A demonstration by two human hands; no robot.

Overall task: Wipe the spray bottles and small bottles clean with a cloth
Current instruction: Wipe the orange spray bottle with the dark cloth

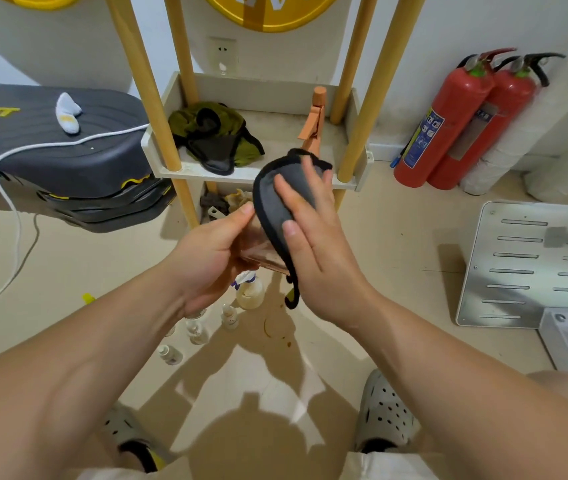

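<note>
A: You're holding the spray bottle [258, 249] up in front of the shelf [171, 98], well off the floor. Your left grip [213, 258] is curling round its lower body, with the thumb reaching up the side.

B: And your right grip [313, 237] is lying flat, fingers straight and spread, pressing the cloth [275, 202] onto the bottle's upper side. It's clasping nothing, only pushing.

A: That broad palm is serving you well. I'd say you're needing to turn the bottle in the left grip while the cloth is sliding, so every side is getting rubbed and not just the one facing you.

B: Mind the material. The body is looking like clear, orange-tinted plastic, smooth and rounded, so it's likely slipping easily if damp. The cloth is looking soft and thick, grey with a black edge, and it's draping over the shoulder and hiding the neck.

A: The orange trigger head [315, 116] is poking out beyond the cloth, angular and full of corners. You're probably needing a fingertip working through the cloth there.

B: The others are standing on the floor below your hands: a pale spray bottle [249, 294] and a few small bottles [230, 317], clear, narrow and close together. They're looking light and easy to tip, so you're better off lifting each one than wiping it where it's standing.
</note>
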